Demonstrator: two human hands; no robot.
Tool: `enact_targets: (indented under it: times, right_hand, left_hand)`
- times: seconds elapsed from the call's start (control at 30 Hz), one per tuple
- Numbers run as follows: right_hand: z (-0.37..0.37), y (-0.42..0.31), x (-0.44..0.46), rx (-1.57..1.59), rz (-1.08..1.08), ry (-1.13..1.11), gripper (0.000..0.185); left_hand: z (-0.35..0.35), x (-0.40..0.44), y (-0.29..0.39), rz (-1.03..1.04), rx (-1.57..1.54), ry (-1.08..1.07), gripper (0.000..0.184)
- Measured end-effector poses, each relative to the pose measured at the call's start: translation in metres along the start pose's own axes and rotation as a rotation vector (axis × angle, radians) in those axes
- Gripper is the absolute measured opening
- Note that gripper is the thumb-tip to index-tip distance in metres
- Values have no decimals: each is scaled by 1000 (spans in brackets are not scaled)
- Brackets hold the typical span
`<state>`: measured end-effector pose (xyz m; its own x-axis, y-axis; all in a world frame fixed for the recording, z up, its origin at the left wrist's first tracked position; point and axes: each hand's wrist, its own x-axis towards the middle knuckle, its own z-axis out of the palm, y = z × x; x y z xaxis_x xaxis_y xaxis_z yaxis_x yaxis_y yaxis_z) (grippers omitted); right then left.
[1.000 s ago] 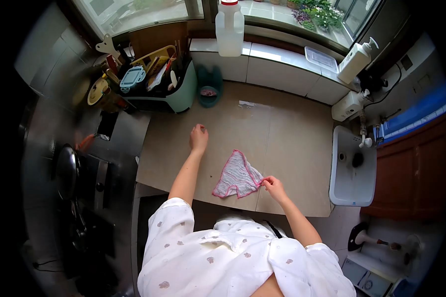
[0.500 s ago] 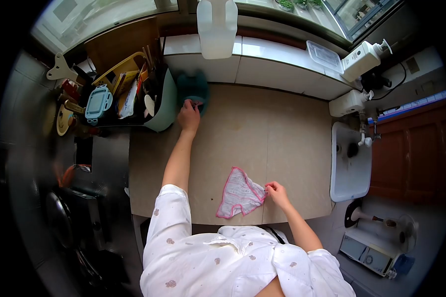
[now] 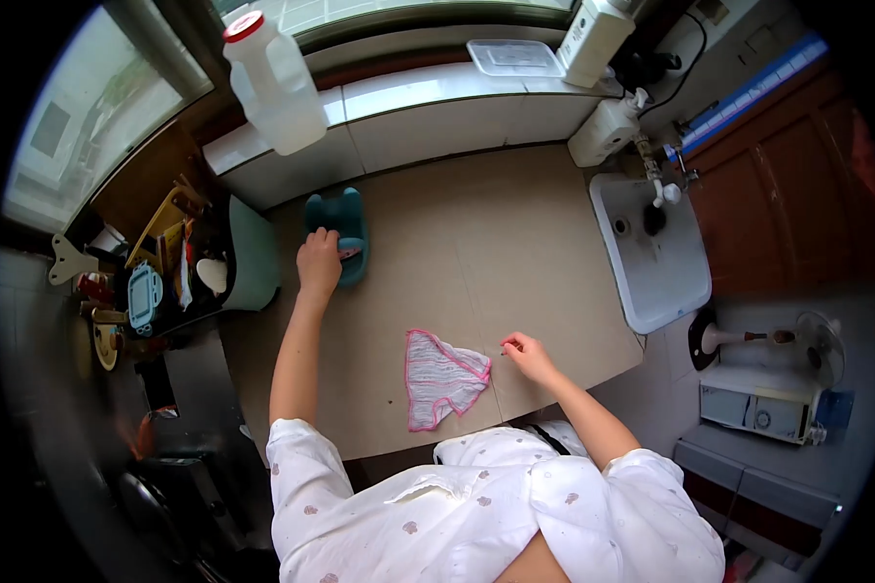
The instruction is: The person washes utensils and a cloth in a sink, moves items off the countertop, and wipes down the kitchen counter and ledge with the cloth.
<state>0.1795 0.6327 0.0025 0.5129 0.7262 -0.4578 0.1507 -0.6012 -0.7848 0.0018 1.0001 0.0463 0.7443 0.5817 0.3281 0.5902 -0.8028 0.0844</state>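
At the teal holder near the back left of the counter, my left hand has its fingers closed over the holder's front, by a small pinkish item. What the fingers hold, if anything, is too small to tell. A grey-white cloth with pink edging lies folded on the counter near the front. Just right of the cloth, apart from it, is my right hand, with thumb and index finger pinched together; anything between them is too small to make out.
A mint bin full of utensils stands at the back left. A plastic jug, a clear lid and a pump bottle stand on the ledge. The sink is at the right, the stove at the left.
My left hand has reached forward from the counter to the teal holder. My right hand has let go of the cloth's corner. The camera view has turned and shifted.
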Motion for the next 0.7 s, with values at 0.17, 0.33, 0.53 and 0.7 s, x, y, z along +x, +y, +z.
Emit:
enact_targets:
  times: [0.17,0.33,0.53,0.7]
  right_hand:
    - [-47,24,-9,62,-82,182,17]
    - [-130,62,-27,137,-110,521,15]
    - [-261,152,-39,250,-55,889,15]
    - [-344,215,-60,240,-53,851,16]
  left_hand:
    - [-23,14,144,67,-371,-71,26]
    - [-6,37,316,83,-691,-245,29]
    - [56,74,546,127,-751,-284,29]
    - [164,87,676,189,-530,-377,26]
